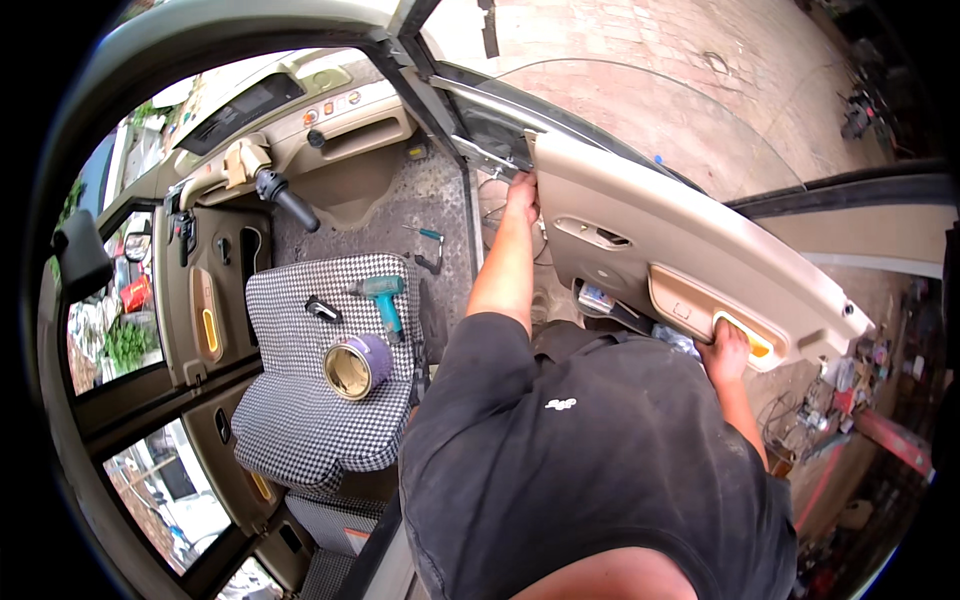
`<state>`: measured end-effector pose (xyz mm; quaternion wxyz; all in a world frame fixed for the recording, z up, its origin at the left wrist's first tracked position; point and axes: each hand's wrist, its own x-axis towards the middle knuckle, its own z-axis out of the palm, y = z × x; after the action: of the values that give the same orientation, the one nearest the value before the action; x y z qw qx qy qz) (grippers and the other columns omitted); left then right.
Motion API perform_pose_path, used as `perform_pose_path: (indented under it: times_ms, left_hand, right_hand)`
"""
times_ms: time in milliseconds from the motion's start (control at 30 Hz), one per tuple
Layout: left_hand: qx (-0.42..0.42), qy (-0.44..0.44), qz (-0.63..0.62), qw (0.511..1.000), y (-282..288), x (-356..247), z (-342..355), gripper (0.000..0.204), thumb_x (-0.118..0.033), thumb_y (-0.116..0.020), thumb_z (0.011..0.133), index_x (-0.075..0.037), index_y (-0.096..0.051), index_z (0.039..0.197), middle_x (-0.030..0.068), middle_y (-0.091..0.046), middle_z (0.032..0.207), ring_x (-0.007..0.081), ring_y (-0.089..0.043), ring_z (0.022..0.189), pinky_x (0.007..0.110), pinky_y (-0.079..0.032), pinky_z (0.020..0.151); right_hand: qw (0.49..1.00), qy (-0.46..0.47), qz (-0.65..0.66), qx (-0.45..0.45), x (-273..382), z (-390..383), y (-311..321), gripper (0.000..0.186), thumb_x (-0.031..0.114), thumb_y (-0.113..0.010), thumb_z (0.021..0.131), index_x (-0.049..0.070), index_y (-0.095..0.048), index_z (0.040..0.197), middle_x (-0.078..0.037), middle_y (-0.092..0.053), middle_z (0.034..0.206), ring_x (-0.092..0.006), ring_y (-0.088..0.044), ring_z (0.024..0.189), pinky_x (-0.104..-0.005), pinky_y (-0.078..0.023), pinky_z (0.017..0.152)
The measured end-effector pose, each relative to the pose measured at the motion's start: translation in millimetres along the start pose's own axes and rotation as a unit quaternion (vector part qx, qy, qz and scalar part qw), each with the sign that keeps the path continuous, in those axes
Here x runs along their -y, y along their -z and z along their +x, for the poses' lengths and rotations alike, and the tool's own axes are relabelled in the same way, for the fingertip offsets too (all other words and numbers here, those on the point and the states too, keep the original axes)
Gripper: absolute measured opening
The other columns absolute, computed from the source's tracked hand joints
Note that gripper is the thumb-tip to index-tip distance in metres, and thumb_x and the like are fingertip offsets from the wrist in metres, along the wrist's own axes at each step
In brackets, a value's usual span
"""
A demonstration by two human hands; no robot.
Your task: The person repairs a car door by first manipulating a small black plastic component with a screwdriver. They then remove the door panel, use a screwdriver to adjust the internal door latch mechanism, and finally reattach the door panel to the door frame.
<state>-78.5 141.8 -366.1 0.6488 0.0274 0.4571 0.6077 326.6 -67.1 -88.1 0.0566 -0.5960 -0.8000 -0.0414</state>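
A beige car door panel (690,230) stands tilted in front of me, against the open door with its glass (640,120). My left hand (522,197) is closed at the panel's left edge, close by a metal bracket (487,157); its fingertips are partly hidden. On the right, my right hand (727,350) grips the panel at the yellow-lined armrest recess (757,343), fingers hooked over its edge. A door handle recess (592,234) sits higher up the panel. Part of the lower storage pocket (610,305) shows things inside, among them clear plastic.
On the checkered seat (300,400) to my left lie a teal cordless drill (382,300), a black handle-like part (322,309) and an open tin (357,367). A screwdriver (428,233) rests on the cab floor. Handlebars (285,198) stand ahead; clutter (850,390) lies at right.
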Motion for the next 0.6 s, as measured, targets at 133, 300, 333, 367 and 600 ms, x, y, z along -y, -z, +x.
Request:
perform_pose_path:
  times_ms: [133,300,333,367,600]
  left_hand:
    - [0.103,-0.054,-0.004,0.993,-11.3,-33.1,-51.6,0.022,-0.016,-0.054,0.101,-0.008,-0.059,0.120,0.0032,-0.067,0.097,0.0139,-0.064,0.081,0.029,-0.054,0.072]
    - [0.253,-0.041,-0.120,0.959,-9.0,-64.7,-92.8,0.029,-0.017,-0.054,0.101,-0.009,-0.057,0.128,0.0069,-0.065,0.111,0.0196,-0.063,0.098,0.035,-0.052,0.088]
    - [0.277,-0.036,-0.132,0.951,-10.5,-69.3,-98.1,0.029,-0.017,-0.054,0.101,-0.009,-0.057,0.129,0.0079,-0.065,0.115,0.0208,-0.063,0.101,0.036,-0.051,0.091]
    - [0.269,-0.031,-0.158,0.950,-12.4,-71.8,-99.8,0.030,-0.015,-0.055,0.099,-0.007,-0.057,0.128,0.0102,-0.065,0.120,0.0228,-0.063,0.107,0.038,-0.051,0.095]
    - [0.419,0.105,-0.052,0.900,-37.8,-126.6,-121.2,0.038,-0.014,-0.063,0.093,0.000,-0.058,0.127,0.0103,-0.065,0.120,0.0235,-0.063,0.110,0.036,-0.049,0.098]
  right_hand:
    - [1.000,-0.012,-0.007,0.021,-7.9,-5.6,-2.5,0.037,0.017,-0.078,0.056,0.004,-0.058,0.085,-0.013,-0.062,0.072,-0.0326,-0.062,0.071,-0.0435,-0.050,0.068]
    - [1.000,0.002,0.008,0.006,-13.9,-3.7,10.6,0.037,0.019,-0.081,0.055,0.006,-0.054,0.076,-0.012,-0.058,0.068,-0.0322,-0.060,0.068,-0.0430,-0.049,0.065]
    - [1.000,0.005,0.013,0.007,-15.4,-3.9,13.7,0.037,0.020,-0.082,0.055,0.006,-0.053,0.074,-0.011,-0.057,0.067,-0.0321,-0.060,0.067,-0.0429,-0.049,0.065]
    - [1.000,0.018,0.017,-0.008,-15.5,-3.7,16.6,0.038,0.020,-0.082,0.055,0.007,-0.050,0.070,-0.011,-0.054,0.064,-0.0319,-0.058,0.065,-0.0425,-0.048,0.063]
    - [0.997,0.046,0.058,-0.034,-23.9,-8.6,31.5,0.041,0.018,-0.083,0.050,0.007,-0.047,0.066,-0.011,-0.052,0.063,-0.0326,-0.057,0.062,-0.0428,-0.047,0.061]
